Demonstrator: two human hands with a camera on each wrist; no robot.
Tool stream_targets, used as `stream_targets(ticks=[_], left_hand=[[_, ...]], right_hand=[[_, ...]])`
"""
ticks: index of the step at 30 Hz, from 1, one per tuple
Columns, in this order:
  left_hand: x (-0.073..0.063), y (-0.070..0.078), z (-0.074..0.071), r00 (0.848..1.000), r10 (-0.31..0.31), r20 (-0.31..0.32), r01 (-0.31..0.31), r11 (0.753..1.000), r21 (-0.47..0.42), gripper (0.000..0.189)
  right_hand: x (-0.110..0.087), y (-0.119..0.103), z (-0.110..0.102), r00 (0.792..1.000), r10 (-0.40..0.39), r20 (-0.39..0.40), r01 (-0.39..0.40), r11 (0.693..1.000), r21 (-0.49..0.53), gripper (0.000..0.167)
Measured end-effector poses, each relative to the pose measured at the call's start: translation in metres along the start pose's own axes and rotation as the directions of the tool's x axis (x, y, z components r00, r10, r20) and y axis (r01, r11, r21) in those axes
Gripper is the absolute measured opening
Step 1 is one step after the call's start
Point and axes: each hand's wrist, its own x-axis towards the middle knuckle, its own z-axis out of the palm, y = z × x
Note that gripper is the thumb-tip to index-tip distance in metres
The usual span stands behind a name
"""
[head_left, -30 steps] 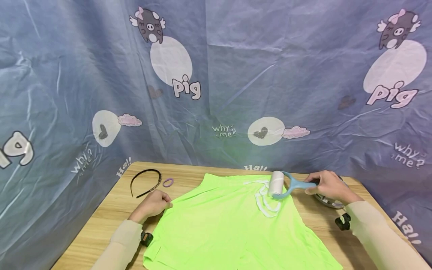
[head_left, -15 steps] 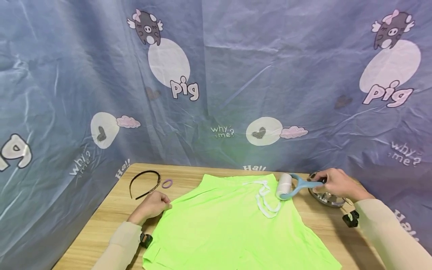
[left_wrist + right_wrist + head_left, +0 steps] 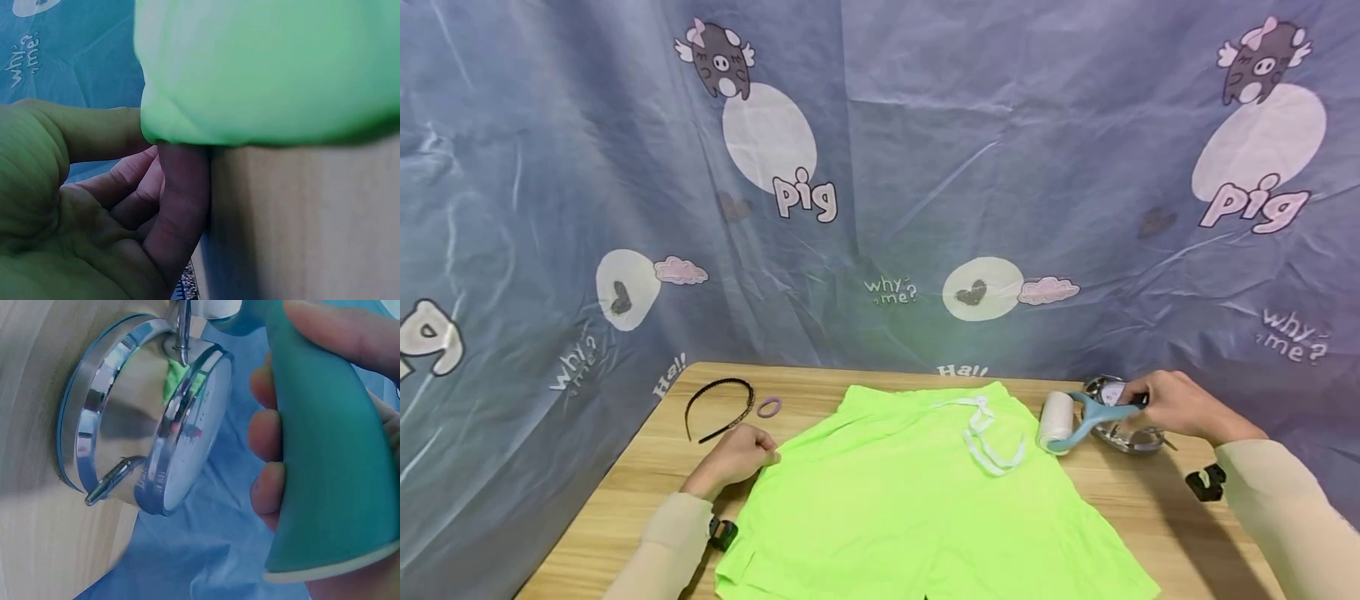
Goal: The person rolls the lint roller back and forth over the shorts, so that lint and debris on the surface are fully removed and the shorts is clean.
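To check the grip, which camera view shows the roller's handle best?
Right wrist view: the handle appears large, held by the right hand. The head view shows it smaller, partly covered; the left wrist view, not at all.

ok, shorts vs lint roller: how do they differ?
Shorts are bright green; lint roller is light blue with a white roll. Shorts lie spread on the table; lint roller is gripped in the right hand. Shorts are much larger than lint roller. Both are held: left hand pinches shorts' edge.

A plain cream left sleeve (image 3: 658,546) and matching right sleeve (image 3: 1281,512), worn with a boxy black camera (image 3: 723,534) at each wrist.
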Motion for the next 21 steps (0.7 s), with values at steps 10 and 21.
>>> stream_targets(ticks=[10,21], left_hand=[[0.003,0.005,0.002,1.000,0.017,0.012,-0.016,1.000,-0.019,0.009],[-0.006,0.002,0.004,1.000,0.025,0.020,-0.023,0.997,-0.079,0.014]], right_hand=[[-0.010,0.004,-0.003,1.000,0.001,-0.010,-0.001,1.000,-0.031,0.021],[-0.013,-0.005,-0.001,0.997,-0.013,-0.081,0.008,0.999,-0.053,0.017]])
